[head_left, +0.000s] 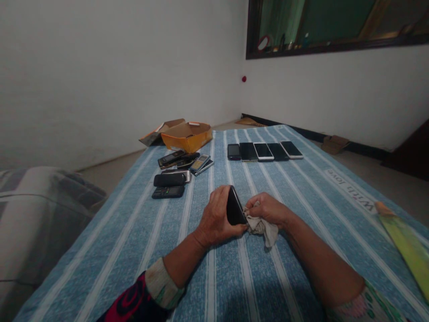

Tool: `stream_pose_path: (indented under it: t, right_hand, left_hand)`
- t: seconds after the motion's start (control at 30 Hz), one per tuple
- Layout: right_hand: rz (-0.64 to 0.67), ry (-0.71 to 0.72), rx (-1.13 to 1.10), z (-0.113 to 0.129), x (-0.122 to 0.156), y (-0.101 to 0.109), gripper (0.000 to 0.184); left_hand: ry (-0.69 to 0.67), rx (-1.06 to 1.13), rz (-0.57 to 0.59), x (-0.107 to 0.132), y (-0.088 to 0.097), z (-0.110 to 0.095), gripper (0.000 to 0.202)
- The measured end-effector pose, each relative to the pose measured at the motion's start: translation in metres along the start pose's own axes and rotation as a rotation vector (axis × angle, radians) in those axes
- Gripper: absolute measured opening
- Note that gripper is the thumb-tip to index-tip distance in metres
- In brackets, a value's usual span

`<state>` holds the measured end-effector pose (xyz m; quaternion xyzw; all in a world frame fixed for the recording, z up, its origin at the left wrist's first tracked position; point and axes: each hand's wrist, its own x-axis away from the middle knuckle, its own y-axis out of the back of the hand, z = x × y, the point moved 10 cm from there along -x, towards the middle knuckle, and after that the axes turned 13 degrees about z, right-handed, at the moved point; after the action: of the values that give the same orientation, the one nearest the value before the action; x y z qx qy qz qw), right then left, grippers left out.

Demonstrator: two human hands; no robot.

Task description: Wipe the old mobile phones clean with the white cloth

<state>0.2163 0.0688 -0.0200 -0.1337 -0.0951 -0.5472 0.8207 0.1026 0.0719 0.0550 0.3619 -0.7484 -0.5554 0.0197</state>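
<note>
1. Orange cardboard box [187, 136] sits open at the far end of the blue striped sheet [208, 286].
2. Nearer, at left, lies a heap of old phones [177, 163], with a black keypad phone [168, 192] closest to the person.
3. Left hand [214, 216] clamps a black phone [235, 206], which stands tilted on its edge above the sheet.
4. Right hand [268, 209] pinches a pale cloth [259, 226] against the phone's lower end, so the hands are close together, and the cloth droops onto the sheet.
5. Five smartphones [264, 151] lie flat in a row, farther off.
6. Printed words "With love" [350, 190] run along the sheet, near a yellow-green strip [407, 250] at its right edge.
</note>
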Motion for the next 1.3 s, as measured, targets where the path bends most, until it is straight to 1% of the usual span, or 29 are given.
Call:
stream_pose_path:
  t: [0.17,0.3,0.5,0.63,0.73,0.83,1.0,1.13,1.3]
  right_hand:
    - [0.042,0.003,0.047,0.001,0.001,-0.001,0.007]
    - [0.038,-0.005,0.023,0.0,0.002,-0.001,0.008]
    - [-0.042,0.045,-0.068,0.004,0.001,0.002,0.008]
    - [-0.155,0.091,-0.129,0.006,0.002,0.011,0.011]
    - [-0.226,0.119,-0.144,0.006,0.003,0.016,0.015]
    - [-0.246,0.137,-0.15,0.007,0.002,0.017,0.017]
    - [-0.272,0.153,-0.135,0.008,0.002,0.019,0.017]
    - [-0.274,0.161,-0.121,0.008,0.001,0.02,0.015]
    - [-0.244,0.135,-0.126,0.006,0.002,0.019,0.019]
  left_hand:
    - [0.01,-0.022,-0.015,0.001,-0.001,0.002,0.1]
    - [-0.009,-0.019,-0.023,0.001,0.0,0.002,0.102]
    - [-0.025,0.014,0.021,0.0,-0.004,-0.002,0.101]
    - [-0.036,0.049,0.045,-0.001,-0.008,-0.006,0.105]
    - [-0.031,0.063,0.043,-0.002,-0.008,-0.006,0.104]
    - [-0.026,0.075,0.037,-0.002,-0.008,-0.006,0.101]
    - [-0.044,0.077,0.062,-0.001,-0.011,-0.007,0.102]
    - [-0.06,0.077,0.066,-0.001,-0.012,-0.009,0.101]
    - [-0.052,0.084,0.067,0.0,-0.013,-0.01,0.102]
